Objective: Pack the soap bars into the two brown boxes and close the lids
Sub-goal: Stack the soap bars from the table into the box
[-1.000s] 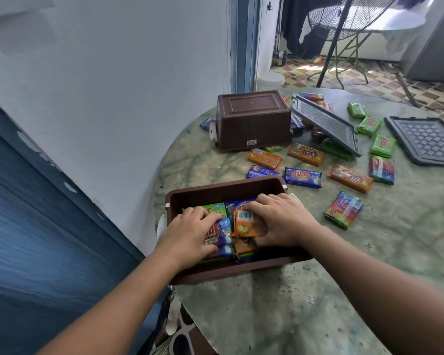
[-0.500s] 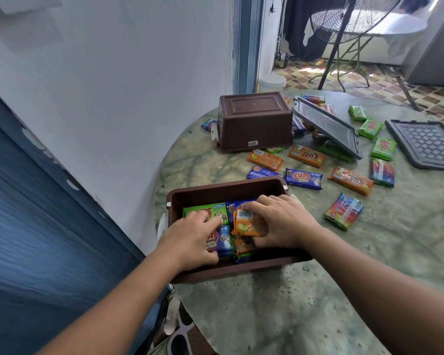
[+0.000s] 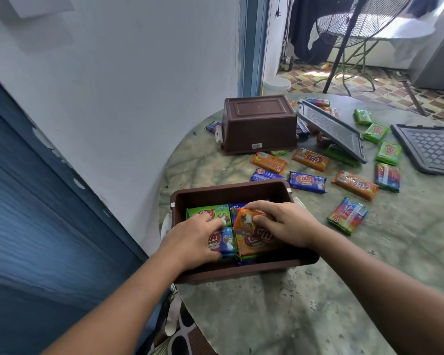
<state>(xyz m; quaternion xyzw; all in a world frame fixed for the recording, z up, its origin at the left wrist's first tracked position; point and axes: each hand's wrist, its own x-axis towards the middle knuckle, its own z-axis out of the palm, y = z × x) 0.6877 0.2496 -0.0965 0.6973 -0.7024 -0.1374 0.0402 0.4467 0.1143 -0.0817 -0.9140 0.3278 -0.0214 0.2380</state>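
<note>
Wrapped soap bars in green, blue and orange fill the open brown box (image 3: 241, 190) at the near edge of the green marbled counter (image 3: 318, 290). A green bar (image 3: 208, 213) lies flat at the back left of the box, a blue bar (image 3: 224, 243) sits in front of it, and an orange bar (image 3: 254, 234) lies on top of the right-hand stack, its far end tilted up.

The right hand (image 3: 285, 224) reaches into the box from the right, its fingers (image 3: 263, 221) curled over the far end of the orange bar and gripping it. The left hand (image 3: 192, 240) comes in from the lower left, its fingers curled over the blue bar and holding it against the orange one.

Half a second earlier the orange bar showed its barcode side and stood more on edge; now its printed face is turned upward and it lies lower across the stack. The left hand has stayed on the blue bar.

A second brown box (image 3: 258, 124) rests upside down at the back of the counter. One dark lid (image 3: 331, 130) leans on loose bars beside it, and another lid (image 3: 428, 149) lies flat at the right edge. More bars are scattered between them, including a rainbow-striped bar (image 3: 347, 215) near the open box.
</note>
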